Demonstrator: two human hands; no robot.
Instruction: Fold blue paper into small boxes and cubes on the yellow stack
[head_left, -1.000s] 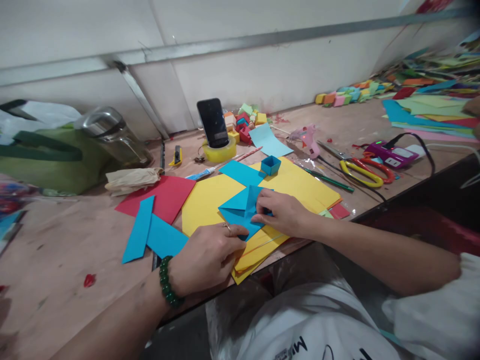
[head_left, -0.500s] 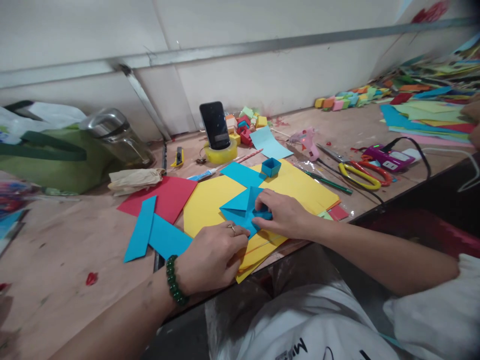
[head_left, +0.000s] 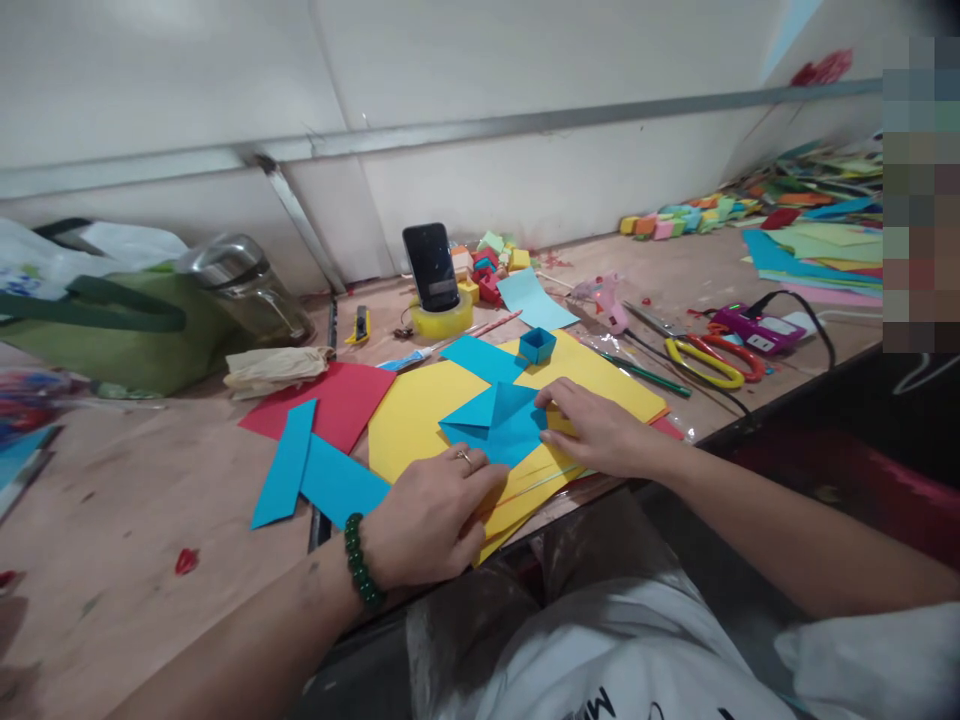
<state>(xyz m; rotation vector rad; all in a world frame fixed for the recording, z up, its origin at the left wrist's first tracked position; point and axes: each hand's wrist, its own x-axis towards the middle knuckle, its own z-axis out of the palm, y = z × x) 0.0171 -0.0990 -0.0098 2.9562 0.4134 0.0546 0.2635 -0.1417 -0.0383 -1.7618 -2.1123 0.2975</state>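
Observation:
A partly folded blue sheet of paper (head_left: 510, 420) lies on a stack of yellow paper (head_left: 420, 400), its left corner turned inward. My right hand (head_left: 592, 425) pinches the sheet's right edge between thumb and fingers. At its lower left edge, my left hand (head_left: 435, 505) grips the same sheet with bent fingers; their tips are partly hidden. Just beyond the sheet stands a small open blue paper box (head_left: 538, 345), beside a flat blue strip (head_left: 484, 358). More blue strips (head_left: 349, 482) lie left of my left hand, partly over a red sheet (head_left: 352, 395).
A phone (head_left: 431, 265) leans upright on a tape roll (head_left: 442, 318). Folded paper pieces (head_left: 491, 265) are heaped behind it. To the right lie a pink glue gun (head_left: 609, 300), scissors (head_left: 705, 365) and a purple power strip (head_left: 765, 330). A jar (head_left: 247, 290) stands left.
My right hand has moved right, drawing the sheet's right corner outward from the middle, so it lies flatter. My left hand stays at the lower left edge. The view has shifted slightly.

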